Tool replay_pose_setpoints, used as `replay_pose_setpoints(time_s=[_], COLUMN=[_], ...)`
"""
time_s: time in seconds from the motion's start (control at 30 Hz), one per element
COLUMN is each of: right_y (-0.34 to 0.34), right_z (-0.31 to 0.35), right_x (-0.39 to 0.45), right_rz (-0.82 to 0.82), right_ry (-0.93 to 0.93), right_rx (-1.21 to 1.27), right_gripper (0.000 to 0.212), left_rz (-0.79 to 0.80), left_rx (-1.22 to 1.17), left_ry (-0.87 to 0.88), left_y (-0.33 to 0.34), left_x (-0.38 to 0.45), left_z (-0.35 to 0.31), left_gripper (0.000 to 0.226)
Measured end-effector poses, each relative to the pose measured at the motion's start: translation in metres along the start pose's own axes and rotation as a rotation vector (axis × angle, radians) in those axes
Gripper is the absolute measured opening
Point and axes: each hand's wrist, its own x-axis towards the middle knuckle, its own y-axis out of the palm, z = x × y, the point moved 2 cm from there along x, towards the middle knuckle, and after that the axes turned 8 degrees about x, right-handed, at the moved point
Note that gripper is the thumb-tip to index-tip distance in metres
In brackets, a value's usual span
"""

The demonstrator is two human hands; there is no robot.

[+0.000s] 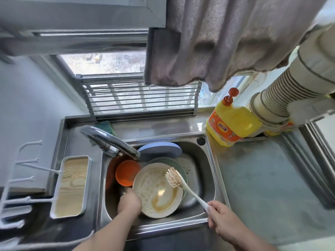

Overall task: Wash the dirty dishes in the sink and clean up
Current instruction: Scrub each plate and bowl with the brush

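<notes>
A cream plate [155, 191] smeared with brown sauce is tilted up in the steel sink [208, 160]. My left hand [129, 202] grips its left rim. My right hand [222, 217] holds the white handle of a dish brush [175, 179], whose bristle head rests on the plate's upper right edge. Behind the plate lie an orange bowl [126, 173], a greenish plate [181, 167] and a blue plate [159, 151]. The faucet [110, 142] arches over the sink from the left; no water is visibly running.
A yellow dish soap bottle [230, 124] stands on the counter behind the sink's right corner, beside a ribbed white duct [282, 95]. A wood-bottomed tray [72, 185] and white drying rack [21, 196] sit left. A grey cloth [217, 42] hangs overhead. Steel counter [272, 187] extends right.
</notes>
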Motion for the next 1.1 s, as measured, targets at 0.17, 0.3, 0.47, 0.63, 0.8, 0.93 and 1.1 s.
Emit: replay_pose_setpoints(time_s=[0.17,0.3,0.47,0.63,0.8,0.93,1.1], right_y=[0.004,0.005,0.007,0.013,0.014,0.007,-0.007], right_z=[0.006,0.005,-0.001,-0.004,-0.004,-0.008,-0.01], right_x=[-0.006,-0.012,-0.013,-0.009,-0.004,0.001,0.004], right_rz=[-0.029,-0.04,-0.051,-0.029,-0.016,-0.02,-0.059], right_ry=[-0.021,-0.047,-0.03,-0.033,-0.04,-0.029,-0.022], right_rx=[-0.001,0.006,0.013,-0.018,-0.02,-0.028,-0.046], right_gripper=[0.024,0.024,0.024,0.023,0.024,0.025,0.023], left_rz=[-0.026,-0.112,-0.167,-0.137,-0.141,-0.105,0.013], left_rx=[0.155,0.155,0.3,0.348,0.318,0.221,0.111], left_ry=[0.039,0.065,0.194,0.144,0.118,0.117,0.04], left_y=[-0.023,-0.028,-0.035,-0.04,-0.03,-0.006,0.035], left_x=[0.004,0.02,0.014,0.016,0.022,0.023,0.023], left_z=[-0.017,-0.013,-0.024,-0.023,-0.022,-0.037,-0.048], left_gripper=[0.033,0.036,0.033,0.031,0.03,0.03,0.032])
